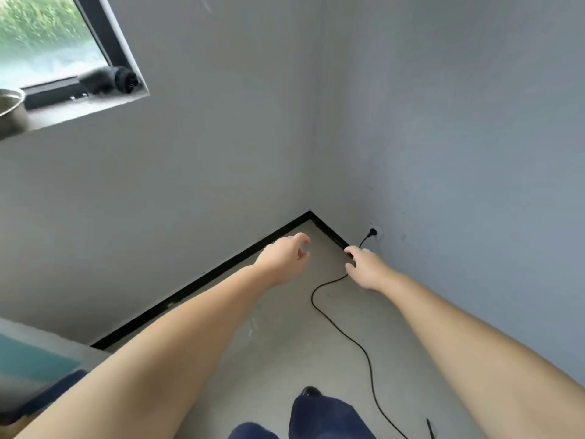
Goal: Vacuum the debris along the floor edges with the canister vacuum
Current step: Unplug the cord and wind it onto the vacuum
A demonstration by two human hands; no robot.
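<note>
Head view: cord [345,335] under right-hand fingers [351,250].

Grey walls [221,137], black skirting [202,282], pale floor [285,343], daylit window [47,42].

Beyond our hands we see a smooth matt grey floor [285,343], matt painted grey walls [221,137], a glossy black skirting strip [202,282] and a thin black rubbery cable [345,335].

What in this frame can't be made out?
Head view:
- Canister vacuum: not in frame; the black cord runs off the bottom edge.
- Right hand: covers the cord; grip unclear.
- Dark object on the windowsill: blurred.
- Metal bowl: cut by the left edge.
</note>
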